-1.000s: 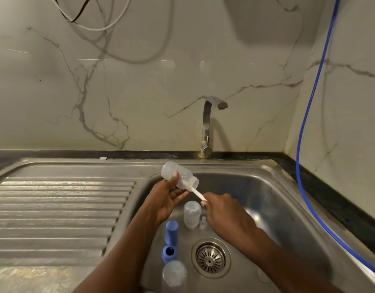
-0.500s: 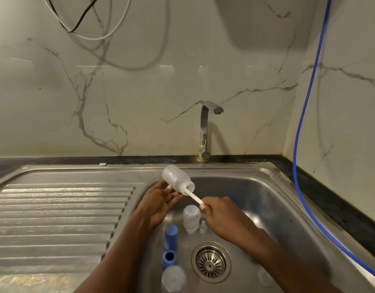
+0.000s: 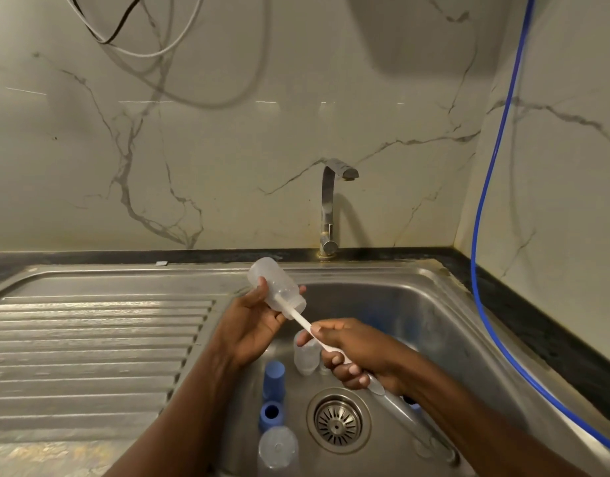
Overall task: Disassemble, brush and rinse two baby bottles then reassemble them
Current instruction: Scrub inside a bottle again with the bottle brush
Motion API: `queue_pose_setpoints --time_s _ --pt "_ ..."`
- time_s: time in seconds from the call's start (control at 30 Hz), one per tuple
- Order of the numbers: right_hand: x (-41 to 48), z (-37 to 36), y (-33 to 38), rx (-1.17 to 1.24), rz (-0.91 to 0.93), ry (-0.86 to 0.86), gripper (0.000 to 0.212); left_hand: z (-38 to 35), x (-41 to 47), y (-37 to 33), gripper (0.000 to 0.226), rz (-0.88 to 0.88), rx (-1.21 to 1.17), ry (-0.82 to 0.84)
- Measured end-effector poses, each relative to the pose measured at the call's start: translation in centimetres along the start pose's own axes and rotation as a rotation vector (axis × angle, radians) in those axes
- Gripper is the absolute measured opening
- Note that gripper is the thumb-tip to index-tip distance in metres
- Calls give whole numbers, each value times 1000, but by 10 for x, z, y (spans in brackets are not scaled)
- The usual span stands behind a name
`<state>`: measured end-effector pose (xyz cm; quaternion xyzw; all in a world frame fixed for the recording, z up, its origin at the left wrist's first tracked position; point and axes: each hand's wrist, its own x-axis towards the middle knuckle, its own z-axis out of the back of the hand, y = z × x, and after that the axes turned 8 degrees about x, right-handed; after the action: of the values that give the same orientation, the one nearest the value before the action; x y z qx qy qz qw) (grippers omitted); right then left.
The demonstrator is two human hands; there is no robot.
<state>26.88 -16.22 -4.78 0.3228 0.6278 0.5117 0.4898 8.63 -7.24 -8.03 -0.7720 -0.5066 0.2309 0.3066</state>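
Observation:
My left hand [image 3: 252,321] grips a clear baby bottle body [image 3: 276,287], tilted over the sink with its mouth toward the lower right. My right hand [image 3: 358,356] holds the white handle of a bottle brush [image 3: 301,320] whose head is inside that bottle. In the basin stand a second clear bottle body [image 3: 305,358], partly behind my right hand, a blue collar ring [image 3: 274,375], another blue ring [image 3: 270,413] and a clear cap [image 3: 277,447].
The steel sink [image 3: 417,304] has a round drain strainer [image 3: 338,421] and a ribbed draining board [image 3: 90,346] to the left. A chrome tap [image 3: 331,208], not running, stands at the back. A blue hose [image 3: 485,201] hangs down the right wall.
The brush handle has come further out of the bottle, so more of it shows, with my right hand lower on it. The bottle stays in my left hand at about the same tilt.

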Motion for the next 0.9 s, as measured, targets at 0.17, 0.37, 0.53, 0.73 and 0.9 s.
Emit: queue_pose_setpoints --time_s 0.17,0.37,0.53,0.73,0.9 --pt "2 4 -4 -551 130 -252 29 1 4 12 42 11 317 -179" --pt "13 1 -17 -1003 298 -452 25 -3 4 4 55 20 169 -179" --pt "6 -12 -9 -403 108 -163 29 -10 3 11 63 26 171 -234" --pt "-2 -7 4 18 -37 10 30 -8 2 6 69 -4 50 -135" --pt "8 -7 -14 -878 238 -358 24 1 6 12 56 7 260 -306"
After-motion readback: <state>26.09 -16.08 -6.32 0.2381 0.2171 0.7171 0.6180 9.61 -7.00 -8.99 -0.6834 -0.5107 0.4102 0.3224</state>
